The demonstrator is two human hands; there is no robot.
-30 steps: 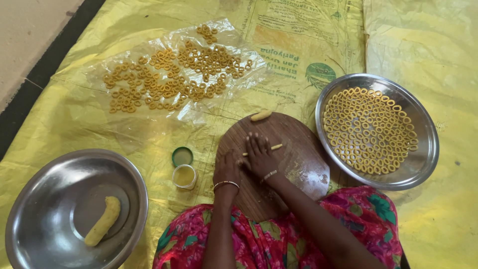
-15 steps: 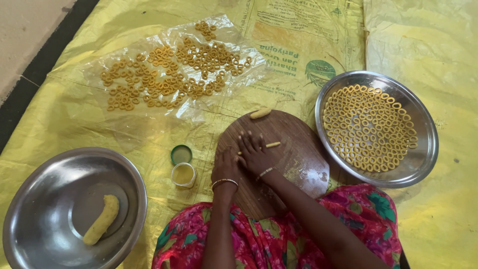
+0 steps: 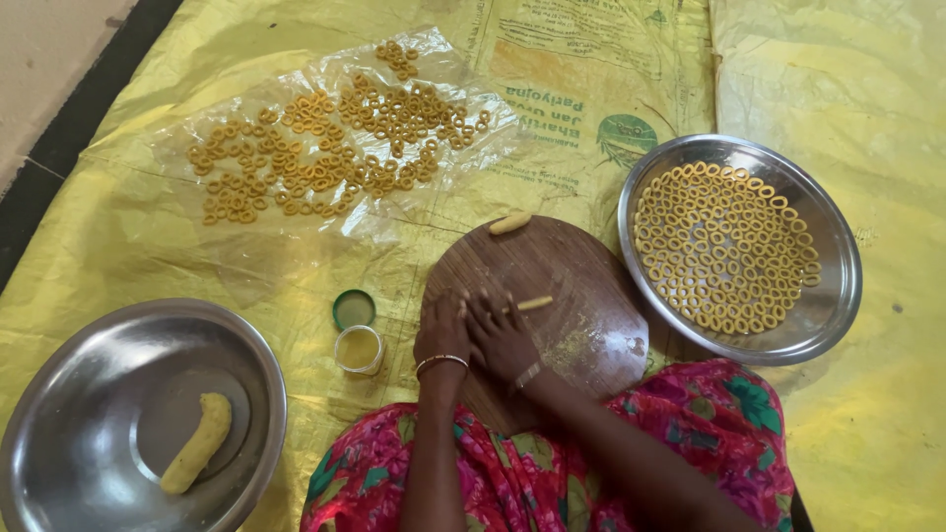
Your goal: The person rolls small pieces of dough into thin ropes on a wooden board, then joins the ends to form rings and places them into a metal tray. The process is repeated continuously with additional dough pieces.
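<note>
You sit on a wide yellow sheet point(image 3: 128, 246) that covers the floor, with bare room on it to the far right and between the vessels. At your left knee stands a large steel bowl point(image 3: 99, 365) holding one thick dough log point(image 3: 197, 443). At your right a steel plate point(image 3: 826, 320) lies nearly filled with neat rows of dough rings point(image 3: 719, 246), its rim just beside the board. Ahead, a clear plastic sheet point(image 3: 276, 261) carries loose, scattered rings point(image 3: 335, 148).

The round wooden board point(image 3: 562, 261) lies right in front of you, and both hands are on it. Your left hand point(image 3: 443, 330) and right hand point(image 3: 501, 337) lie flat, palms down, fingers close together, gripping nothing. A thin dough strip point(image 3: 535, 303) pokes out from under your right fingers; how far it runs beneath the palms you cannot tell. This looks like the rolling step, pressing the piece into a thin rope. Judging from that, the next stroke calls for light, even pressure so the rope does not break, and the open wood ahead of your fingers gives room.

A short dough piece point(image 3: 510, 224) sits at the board's far edge. Mind the small open jar point(image 3: 359, 348) and its green lid point(image 3: 354, 308), near your left wrist
</note>
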